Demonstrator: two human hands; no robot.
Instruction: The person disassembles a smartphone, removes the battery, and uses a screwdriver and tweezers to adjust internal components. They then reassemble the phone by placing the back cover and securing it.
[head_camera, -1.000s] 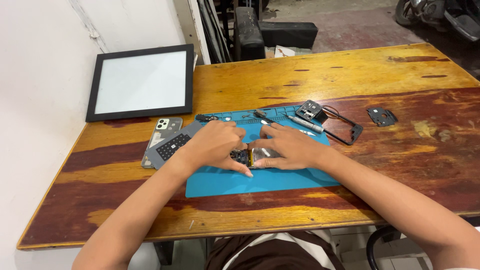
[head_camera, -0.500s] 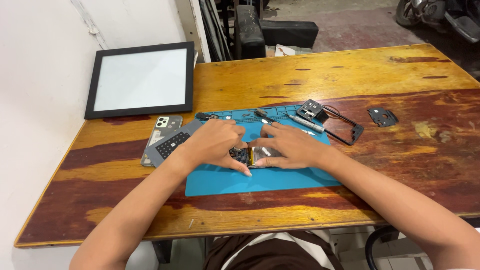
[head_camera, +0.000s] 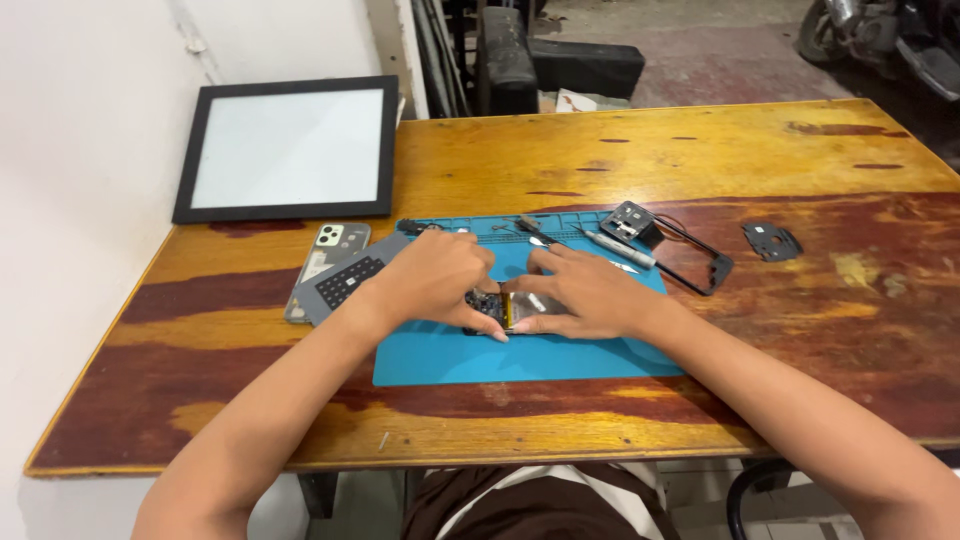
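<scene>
Left hand (head_camera: 435, 285) and right hand (head_camera: 590, 295) both clasped around small opened dark phone body (head_camera: 505, 310), on blue rubber work mat (head_camera: 520, 355), worn wooden table (head_camera: 650, 150), grey keypad device (head_camera: 345, 282) just left.

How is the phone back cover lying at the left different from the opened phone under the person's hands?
The phone back cover lies untouched on bare wood, half under a grey keypad device; the opened phone lies on the blue mat, held by the left hand and right hand. The cover shows a smooth shell with camera rings; the phone shows exposed innards. Both lie flat.
</scene>
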